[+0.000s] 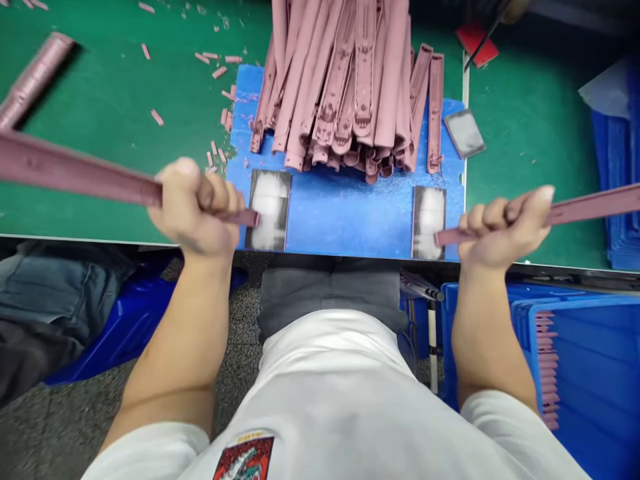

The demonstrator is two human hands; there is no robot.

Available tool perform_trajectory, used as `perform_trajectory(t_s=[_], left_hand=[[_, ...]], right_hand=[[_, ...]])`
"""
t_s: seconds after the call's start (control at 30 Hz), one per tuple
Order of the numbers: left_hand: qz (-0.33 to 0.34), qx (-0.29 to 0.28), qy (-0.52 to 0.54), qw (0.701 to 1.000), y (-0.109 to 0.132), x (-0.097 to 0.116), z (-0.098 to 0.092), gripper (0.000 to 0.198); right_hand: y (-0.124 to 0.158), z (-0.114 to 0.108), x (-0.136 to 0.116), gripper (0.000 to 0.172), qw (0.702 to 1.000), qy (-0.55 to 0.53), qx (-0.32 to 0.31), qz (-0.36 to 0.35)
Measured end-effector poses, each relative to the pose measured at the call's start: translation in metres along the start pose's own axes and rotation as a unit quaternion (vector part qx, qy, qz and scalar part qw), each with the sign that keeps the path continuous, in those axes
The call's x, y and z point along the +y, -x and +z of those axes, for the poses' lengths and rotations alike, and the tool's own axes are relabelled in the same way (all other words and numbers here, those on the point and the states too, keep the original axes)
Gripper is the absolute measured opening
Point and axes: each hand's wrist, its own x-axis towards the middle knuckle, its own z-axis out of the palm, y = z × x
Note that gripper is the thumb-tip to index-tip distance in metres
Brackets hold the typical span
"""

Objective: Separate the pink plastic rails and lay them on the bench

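My left hand (197, 207) is closed round a long pink plastic strip (85, 175), whose short end pokes out over a dark pad with a whitened middle (270, 210). In my right hand (503, 227) is another long pink plastic part (595, 207), gripped near one end. That end lies over a second dark, whitened pad (429, 220); whether it touches the pad I cannot tell. Both pads rest on a blue sheet (350, 220) at the bench's near edge. Beyond them lies a heap of long pink plastic parts (345, 80), some showing ribbed insides.
Small pink scraps (220, 72) are scattered over the green bench (115, 87). A pink tube (37, 80) lies far left. At right are a grey block (465, 132), a red piece (477, 45) and stacked blue trays (620, 167). Below stands a blue bin (595, 373) holding pink parts.
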Motion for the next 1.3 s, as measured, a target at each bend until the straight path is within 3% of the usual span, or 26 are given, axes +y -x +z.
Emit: perform_trajectory(t_s=[0.03,0.1,0.23,0.37,0.5,0.67,0.83,1.0,1.17,1.3], left_hand=[[-0.018,-0.004,-0.016,1.000,0.002,0.003,0.000,0.055],[-0.064,0.016,-0.059,0.996,-0.009,0.003,0.007,0.055],[-0.209,0.050,-0.155,0.964,-0.053,-0.009,0.034,0.044],[-0.299,0.038,-0.181,0.936,-0.063,-0.009,0.042,0.041],[-0.289,0.049,-0.185,0.938,-0.059,-0.011,0.035,0.042],[-0.316,-0.012,-0.172,0.933,-0.056,-0.018,0.024,0.042],[-0.291,0.003,-0.157,0.944,-0.057,-0.017,0.020,0.042],[-0.263,0.015,-0.173,0.949,-0.055,-0.017,0.025,0.041],[-0.301,-0.022,-0.173,0.938,-0.052,-0.015,0.031,0.036],[-0.298,-0.005,-0.159,0.941,-0.056,-0.016,0.033,0.037]], right_hand=[[0.007,-0.003,-0.004,0.071,0.998,0.026,-0.041,0.036],[0.003,0.003,-0.003,0.077,0.995,0.060,-0.041,0.072],[-0.051,0.027,0.018,0.069,0.980,0.099,-0.030,0.169],[-0.070,0.030,0.030,0.063,0.962,0.121,-0.081,0.229],[-0.065,0.023,0.032,0.050,0.963,0.105,-0.056,0.243],[-0.058,0.027,0.030,0.055,0.960,0.114,-0.099,0.236],[-0.054,0.038,0.027,0.056,0.959,0.140,-0.060,0.241],[-0.052,0.032,0.026,0.062,0.961,0.135,-0.093,0.223],[-0.047,0.019,0.023,0.070,0.951,0.137,-0.131,0.243],[-0.046,0.019,0.024,0.072,0.957,0.117,-0.129,0.234]])
